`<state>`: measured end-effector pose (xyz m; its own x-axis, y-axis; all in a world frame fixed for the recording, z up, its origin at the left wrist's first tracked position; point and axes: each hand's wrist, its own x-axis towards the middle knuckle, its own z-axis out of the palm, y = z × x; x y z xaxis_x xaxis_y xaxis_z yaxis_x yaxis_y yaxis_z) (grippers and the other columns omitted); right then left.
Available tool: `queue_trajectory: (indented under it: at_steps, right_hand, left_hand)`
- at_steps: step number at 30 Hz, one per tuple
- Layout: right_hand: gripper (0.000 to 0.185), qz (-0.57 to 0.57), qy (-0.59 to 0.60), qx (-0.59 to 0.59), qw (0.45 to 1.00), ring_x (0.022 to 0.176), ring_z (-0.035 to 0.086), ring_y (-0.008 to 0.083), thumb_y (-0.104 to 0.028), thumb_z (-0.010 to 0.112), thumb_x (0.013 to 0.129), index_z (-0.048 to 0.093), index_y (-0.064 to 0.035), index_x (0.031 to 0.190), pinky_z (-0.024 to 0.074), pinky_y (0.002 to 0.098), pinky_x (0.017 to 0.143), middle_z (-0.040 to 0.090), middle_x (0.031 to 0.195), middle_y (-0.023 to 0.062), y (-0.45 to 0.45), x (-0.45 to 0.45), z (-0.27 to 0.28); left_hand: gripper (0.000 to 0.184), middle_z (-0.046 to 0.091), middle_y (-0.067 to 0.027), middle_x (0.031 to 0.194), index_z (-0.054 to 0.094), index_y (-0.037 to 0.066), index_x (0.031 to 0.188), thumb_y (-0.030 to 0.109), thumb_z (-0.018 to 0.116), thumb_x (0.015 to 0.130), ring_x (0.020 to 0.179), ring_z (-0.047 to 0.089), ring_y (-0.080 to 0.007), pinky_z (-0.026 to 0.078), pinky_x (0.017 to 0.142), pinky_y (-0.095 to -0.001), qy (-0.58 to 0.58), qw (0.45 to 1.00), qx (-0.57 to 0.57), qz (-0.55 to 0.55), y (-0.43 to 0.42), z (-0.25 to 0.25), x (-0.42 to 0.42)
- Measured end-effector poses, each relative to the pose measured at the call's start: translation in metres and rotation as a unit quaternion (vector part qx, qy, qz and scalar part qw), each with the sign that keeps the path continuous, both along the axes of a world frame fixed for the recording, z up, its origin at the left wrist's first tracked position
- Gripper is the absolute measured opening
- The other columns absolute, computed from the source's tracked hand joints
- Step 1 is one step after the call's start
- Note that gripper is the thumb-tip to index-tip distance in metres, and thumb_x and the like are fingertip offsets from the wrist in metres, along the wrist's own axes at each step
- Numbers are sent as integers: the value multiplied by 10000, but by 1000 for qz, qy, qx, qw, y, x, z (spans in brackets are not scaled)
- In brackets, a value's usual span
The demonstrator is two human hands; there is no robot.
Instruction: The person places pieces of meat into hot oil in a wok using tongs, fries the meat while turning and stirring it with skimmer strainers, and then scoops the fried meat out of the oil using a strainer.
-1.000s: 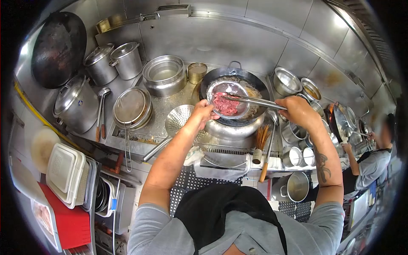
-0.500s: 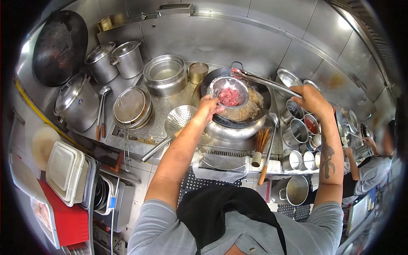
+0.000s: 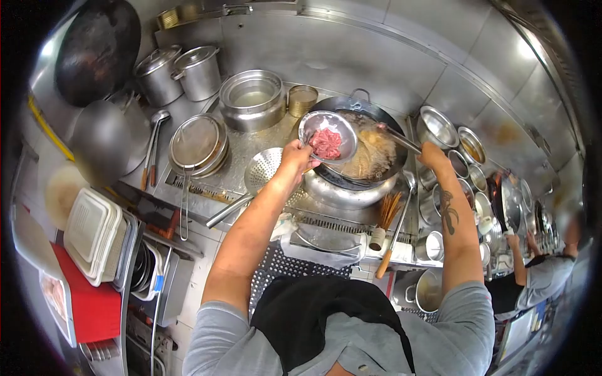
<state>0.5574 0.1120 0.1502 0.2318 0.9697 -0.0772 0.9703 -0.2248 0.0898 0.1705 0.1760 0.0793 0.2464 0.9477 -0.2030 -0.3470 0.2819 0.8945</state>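
My left hand (image 3: 300, 156) is closed on the rim of a small metal bowl (image 3: 347, 133) over the left part of a wok. Raw red meat (image 3: 325, 143) lies in that bowl. The black wok (image 3: 401, 120) holds bubbling, foaming liquid (image 3: 371, 153) and sits on a round metal ring (image 3: 345, 195). At the wok's right edge, my right hand (image 3: 434, 156) grips metal tongs (image 3: 401, 138), whose tips are over the liquid, partly blurred. What the tips hold, if anything, is too small to tell.
A perforated ladle (image 3: 262, 168) lies left of the wok, with a large pot (image 3: 252, 116) behind it. Right of the wok are a bamboo brush (image 3: 388, 211), a wooden-handled ladle (image 3: 396, 229) and metal bowls (image 3: 434, 127). Another person (image 3: 533, 279) stands at far right.
The tongs left the meat in the bowl, rose to the wok's far side with a piece of meat, and are now lower over the liquid. The camera view has shifted.
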Motion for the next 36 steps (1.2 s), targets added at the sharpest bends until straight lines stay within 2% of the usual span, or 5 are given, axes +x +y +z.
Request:
queue_trajectory:
  at_steps: [11, 14, 19, 27, 36]
  right_hand:
    - [315, -75, 76, 20, 994, 622, 620, 316, -180, 657, 725, 578, 72, 896, 479, 385, 556, 605, 756, 242, -17, -1, 6]
    - [331, -67, 32, 77, 994, 870, 592, 373, -204, 649, 712, 593, 65, 897, 471, 400, 761, 595, 904, 269, -29, 10, -1]
    - [353, -119, 106, 85, 984, 876, 589, 366, -218, 658, 725, 590, 47, 948, 460, 401, 757, 595, 901, 268, -63, -11, 58]
    - [436, 108, 43, 102, 988, 827, 592, 346, -203, 673, 684, 570, -13, 1063, 456, 399, 728, 611, 848, 211, -131, -127, 173]
    - [348, 219, -26, 96, 971, 822, 577, 337, -119, 663, 694, 594, -52, 1028, 457, 421, 721, 608, 831, 175, -122, -153, 140]
  left_hand:
    - [55, 572, -142, 820, 459, 1, 801, 13, 513, 805, 666, 621, -243, 563, 570, -318, 4, 1000, 13, 1, -3, -10, -15]
    - [56, 574, -139, 815, 461, 5, 803, 16, 516, 804, 656, 621, -235, 558, 562, -308, -3, 1000, 10, -4, -4, -4, -15]
    - [65, 583, -127, 824, 462, 14, 806, 35, 522, 819, 664, 623, -216, 551, 558, -285, 4, 1000, 14, -26, -6, 6, -20]
    - [99, 543, -88, 767, 442, 23, 754, 38, 513, 821, 618, 582, -165, 530, 501, -262, -6, 997, 70, -27, -3, 5, -10]
    - [8, 586, -82, 820, 494, 29, 849, 34, 496, 842, 639, 599, -152, 534, 557, -241, -3, 986, 147, -84, -8, 5, 6]
